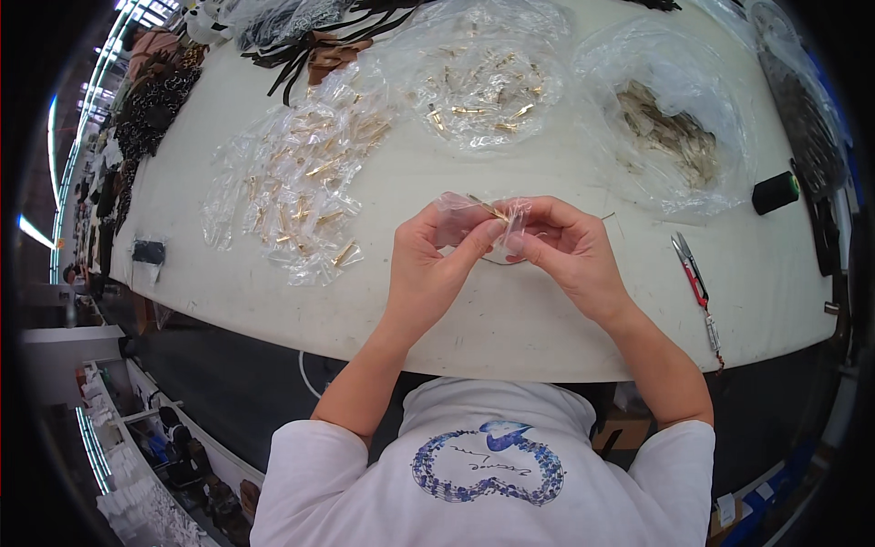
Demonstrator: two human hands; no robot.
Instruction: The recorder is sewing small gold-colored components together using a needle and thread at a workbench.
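Note:
Over the middle of the table, my left hand (432, 258) and my right hand (572, 253) are closed on a small clear plastic bag (454, 215). A slim gold-coloured metal piece (493, 211) shows at the bag, near my left thumb tip; whether it lies fully inside cannot be made out. My right thumb and fingers pinch the bag's right side. To the left lies a heap of small clear bags (319, 169) with gold metal pieces in them. Beyond my hands, a large clear bag (488, 137) holds loose gold pieces.
A big plastic bag (592, 118) with a brownish bundle sits at the back right. Thread snips (693, 273) with red on the handle and a black thread spool (776, 193) lie at the right. Black strips (290, 68) and dark goods (150, 118) line the far left.

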